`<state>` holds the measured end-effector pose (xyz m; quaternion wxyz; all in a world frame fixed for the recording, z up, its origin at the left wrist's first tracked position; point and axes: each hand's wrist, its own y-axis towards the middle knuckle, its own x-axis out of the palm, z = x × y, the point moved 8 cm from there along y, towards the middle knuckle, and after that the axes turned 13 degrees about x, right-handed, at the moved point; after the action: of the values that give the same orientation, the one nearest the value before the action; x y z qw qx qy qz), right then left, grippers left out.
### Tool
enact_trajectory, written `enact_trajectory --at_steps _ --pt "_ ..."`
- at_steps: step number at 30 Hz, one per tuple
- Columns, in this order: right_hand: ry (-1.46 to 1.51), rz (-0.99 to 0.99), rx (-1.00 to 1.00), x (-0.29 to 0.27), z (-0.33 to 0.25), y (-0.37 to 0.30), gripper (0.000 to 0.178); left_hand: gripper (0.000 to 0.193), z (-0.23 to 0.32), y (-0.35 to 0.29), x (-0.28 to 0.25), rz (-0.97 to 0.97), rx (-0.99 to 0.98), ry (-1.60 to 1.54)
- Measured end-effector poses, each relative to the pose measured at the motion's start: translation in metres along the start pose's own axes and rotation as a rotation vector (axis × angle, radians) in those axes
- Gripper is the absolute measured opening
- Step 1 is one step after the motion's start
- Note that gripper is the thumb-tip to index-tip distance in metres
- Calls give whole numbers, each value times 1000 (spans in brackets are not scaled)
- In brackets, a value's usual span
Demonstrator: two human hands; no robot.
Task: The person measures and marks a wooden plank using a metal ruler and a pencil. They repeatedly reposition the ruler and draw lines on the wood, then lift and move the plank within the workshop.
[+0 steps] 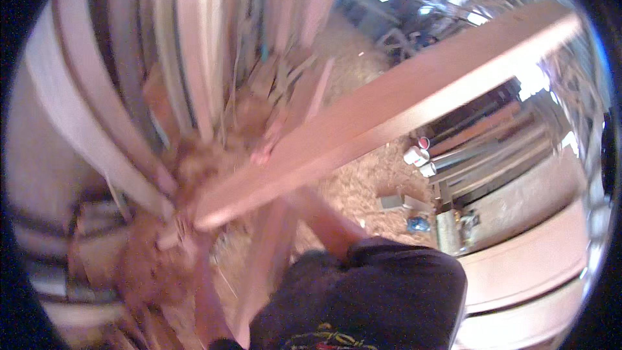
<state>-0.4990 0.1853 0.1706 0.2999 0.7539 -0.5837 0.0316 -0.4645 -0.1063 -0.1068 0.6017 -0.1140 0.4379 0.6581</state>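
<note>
A long, thick wooden plank [389, 107] slants across the view, from near my left hand at lower left up to the far right. My right hand [262, 153] is closed round it from below. Its fingers show at the plank's far edge, while the forearm passes underneath and the palm is hidden. At the plank's lower left end, my left hand [186, 237] is closed on the end. Motion blurs this hand, and its finger detail is hard to make out. Under the plank, another narrow board [262, 266] slopes down towards my body.
Several tall boards [188, 45] stand leaning at the left and far left. Wood shavings [356, 191] cover the floor. At right lie stacked timbers [499, 149], white containers [414, 156], a small block [392, 202], a blue crumpled item [418, 224] and broad pale boards [525, 259].
</note>
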Motion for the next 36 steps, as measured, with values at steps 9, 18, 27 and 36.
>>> enact_trajectory --at_steps 9,18,27,36 --pt "66 326 -28 -31 -16 -25 27 54 5 34 0 -162 155 139" --pt "332 848 -32 -57 -102 -44 41 59 104 71 -72 -673 104 236" --pt "648 804 43 -153 -77 -57 52 63 164 103 -155 -814 149 271" --pt "619 822 255 -198 -153 -104 48 46 228 118 -196 -590 1 -117"
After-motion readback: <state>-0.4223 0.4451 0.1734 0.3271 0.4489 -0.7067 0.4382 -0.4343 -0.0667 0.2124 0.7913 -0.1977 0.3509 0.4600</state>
